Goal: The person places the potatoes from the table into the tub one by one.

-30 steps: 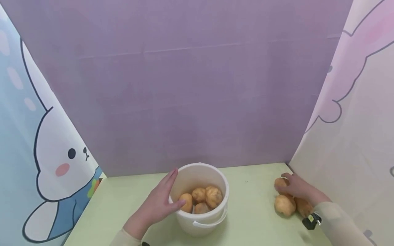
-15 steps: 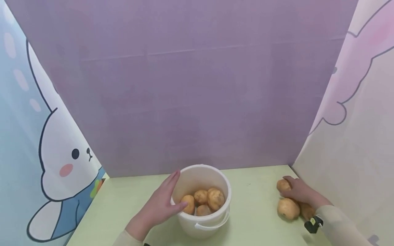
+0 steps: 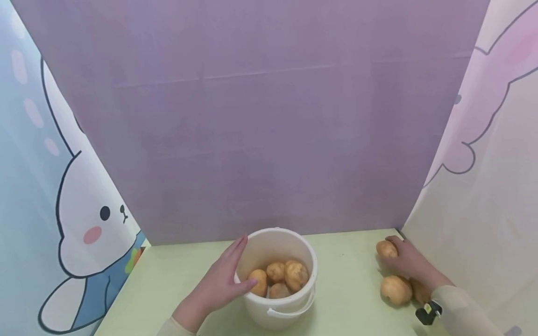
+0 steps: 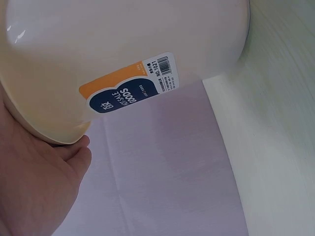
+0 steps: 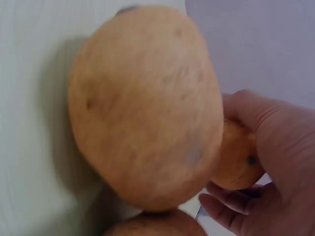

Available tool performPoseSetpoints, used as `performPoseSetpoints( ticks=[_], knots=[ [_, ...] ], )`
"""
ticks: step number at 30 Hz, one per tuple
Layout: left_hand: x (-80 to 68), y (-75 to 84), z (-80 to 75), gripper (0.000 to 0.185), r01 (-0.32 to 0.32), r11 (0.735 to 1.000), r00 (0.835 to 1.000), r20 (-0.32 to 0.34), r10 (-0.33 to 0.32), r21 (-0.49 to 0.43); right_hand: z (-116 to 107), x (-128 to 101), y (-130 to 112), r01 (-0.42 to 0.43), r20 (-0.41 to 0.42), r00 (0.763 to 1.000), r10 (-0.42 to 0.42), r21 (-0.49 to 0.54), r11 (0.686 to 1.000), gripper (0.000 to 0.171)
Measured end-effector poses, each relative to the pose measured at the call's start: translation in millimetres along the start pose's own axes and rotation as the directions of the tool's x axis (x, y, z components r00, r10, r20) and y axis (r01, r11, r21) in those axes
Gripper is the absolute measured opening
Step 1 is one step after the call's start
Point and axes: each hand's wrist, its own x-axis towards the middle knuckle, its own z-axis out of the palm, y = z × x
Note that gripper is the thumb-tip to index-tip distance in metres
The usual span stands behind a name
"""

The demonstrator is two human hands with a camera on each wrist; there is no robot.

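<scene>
My left hand [image 3: 218, 284] holds the rim of a white bucket [image 3: 262, 312], the thumb over the near rim and the fingers at the far left side. In the left wrist view, the fingertips curl at the rim, near an orange and blue label [image 4: 123, 88]. Inside the bucket lie several potatoes [image 3: 296, 275]. Over at the right, my right hand [image 3: 409, 263] grips a potato [image 3: 385, 248], which also shows between thumb and fingers in the right wrist view. Two more potatoes sit below that hand: a rounder one [image 3: 396, 290] and one partly hidden by the wrist [image 3: 421, 293].
The pale green table [image 3: 344, 289] meets a purple backdrop [image 3: 269, 140] behind the bucket. Printed cartoon panels stand along both sides, the right panel [image 3: 483, 224] close to the right hand. The bucket's white handle [image 3: 292, 311] hangs down in front.
The potato in my right hand has shifted slightly up and away from the two others. My left hand stays at the bucket's rim. The head view has shifted a little.
</scene>
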Motion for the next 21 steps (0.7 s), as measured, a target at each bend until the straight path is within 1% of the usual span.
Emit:
performPoseSetpoints(
  ticks=[3,5,9,11,14,17,21],
  knots=[
    [0.5,0.5,0.5,0.109,-0.001,1.0,1.0,0.003,0.001,-0.004,0,4,-7,0.082,-0.073,0.993,-0.092,-0.129,0.988,0.069],
    [0.1,0.2,0.9,0.109,-0.003,1.0,1.0,0.002,0.003,0.001,1,5,-14,0.104,-0.086,0.989,-0.119,-0.16,0.982,0.068],
    [-1.6,-0.3,1.6,0.11,0.006,1.0,1.0,0.011,-0.006,-0.004,5,4,-30,0.128,-0.089,0.985,-0.149,-0.202,0.971,0.072],
    [-2.0,-0.4,2.0,0.11,0.008,1.0,1.0,0.013,-0.008,-0.005,7,4,-36,0.137,-0.092,0.983,-0.158,-0.204,0.969,0.073],
    [-0.7,-0.6,2.4,0.109,0.001,1.0,1.0,0.006,-0.002,0.002,11,6,-42,0.157,-0.125,0.975,-0.183,-0.191,0.969,0.07],
    [0.0,-0.8,2.2,0.109,0.0,1.0,1.0,0.004,0.0,0.008,15,10,-49,0.184,-0.152,0.966,-0.208,-0.159,0.97,0.068],
    [-0.7,-0.4,1.3,0.109,-0.002,1.0,1.0,-0.002,0.002,0.009,18,12,-62,0.206,-0.158,0.961,-0.226,-0.131,0.97,0.067]
  ],
)
